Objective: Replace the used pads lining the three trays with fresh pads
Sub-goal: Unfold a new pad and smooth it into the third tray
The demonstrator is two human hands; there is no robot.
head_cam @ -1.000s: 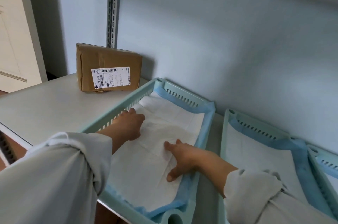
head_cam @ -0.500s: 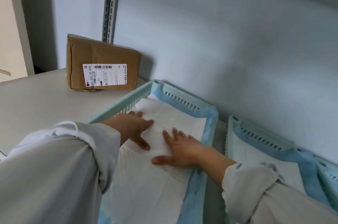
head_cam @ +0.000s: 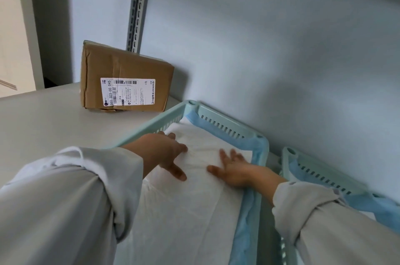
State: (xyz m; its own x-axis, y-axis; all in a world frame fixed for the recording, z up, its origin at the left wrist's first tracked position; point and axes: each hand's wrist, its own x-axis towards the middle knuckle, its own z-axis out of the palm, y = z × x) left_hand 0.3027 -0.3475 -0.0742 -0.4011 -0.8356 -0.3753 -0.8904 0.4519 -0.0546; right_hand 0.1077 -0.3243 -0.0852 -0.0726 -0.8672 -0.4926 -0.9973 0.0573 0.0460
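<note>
Pad [head_cam: 194, 210] lengthwise in tray [head_cam: 225, 123], both hands flat

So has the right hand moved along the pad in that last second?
Yes. The right hand has slid up the white pad, away from the person and toward the tray's slotted far wall.

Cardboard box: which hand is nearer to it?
Left. The left hand presses the white pad at the tray's far left side, just below the cardboard box; the right hand lies flat farther right, near the pad's blue edge.

cardboard box [head_cam: 126, 83] | white label [head_cam: 127, 92] | reads "502 303-00 045" | barcode above
</note>
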